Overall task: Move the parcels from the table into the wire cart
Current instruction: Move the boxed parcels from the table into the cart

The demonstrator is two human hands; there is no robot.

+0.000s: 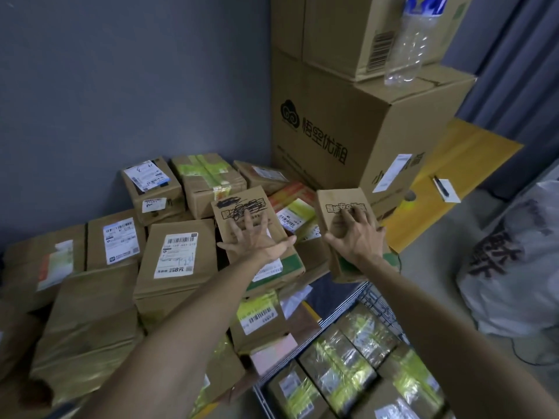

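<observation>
Many brown cardboard parcels (178, 252) with white labels are piled on the table at the left and centre. My left hand (254, 237) lies spread over a scribbled-on brown parcel (242, 207) on top of the pile, thumb and little finger reaching its two side edges. My right hand (354, 234) grips a similar printed parcel (335, 201), held tilted above the corner of the wire cart (379, 300). The cart, at the lower right, holds several parcels (348, 373) wrapped in yellow-green tape.
Large stacked cartons (332, 125) stand behind the pile, with a clear plastic bottle (408, 46) on top. A yellow board (465, 152) with a pen and paper slip (444, 189) lies to the right. A white printed sack (514, 261) sits on the floor beside the cart.
</observation>
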